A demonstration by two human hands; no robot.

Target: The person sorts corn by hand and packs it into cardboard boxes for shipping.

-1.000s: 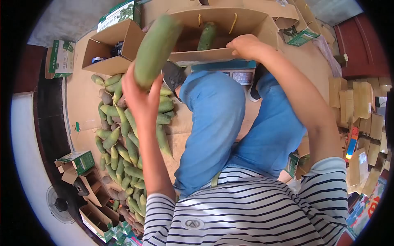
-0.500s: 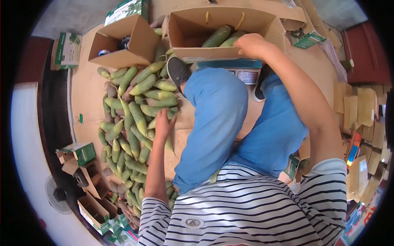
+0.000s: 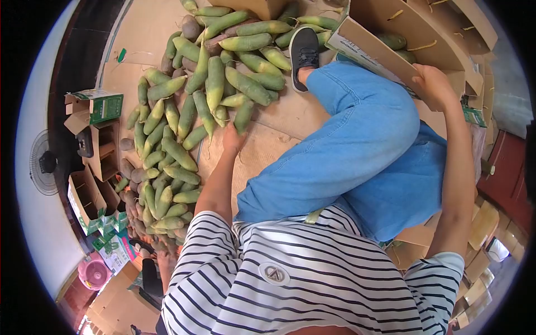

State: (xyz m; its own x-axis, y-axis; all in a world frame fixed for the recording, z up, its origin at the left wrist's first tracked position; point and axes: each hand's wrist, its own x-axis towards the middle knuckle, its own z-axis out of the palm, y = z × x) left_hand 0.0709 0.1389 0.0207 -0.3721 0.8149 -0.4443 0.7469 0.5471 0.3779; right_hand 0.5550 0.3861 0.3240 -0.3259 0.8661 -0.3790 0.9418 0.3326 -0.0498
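My left hand [image 3: 233, 138] is closed around the lower end of a green radish [image 3: 243, 116], at the right edge of a big heap of green radishes [image 3: 177, 152]. Part of the fingers is hidden behind that radish. To the right, my right hand [image 3: 434, 86] grips the near wall of an open cardboard box [image 3: 368, 47] with yellow rope handles. Inside the box lie a couple of green radishes [image 3: 392, 41], partly covered by its wall.
My shoe [image 3: 305, 56] stands between heap and box. Dark, round roots [image 3: 131, 192] lie along the heap's left side. Small open cartons [image 3: 86, 192], a fan [image 3: 46, 162] and a pink basin [image 3: 95, 272] are at the left. Another person's arm [image 3: 163, 268] shows at lower left.
The view has turned, so the heap looks nearer and the box sits farther right. My left hand now has a radish lifted at the heap's edge. My right hand stays on the box wall.
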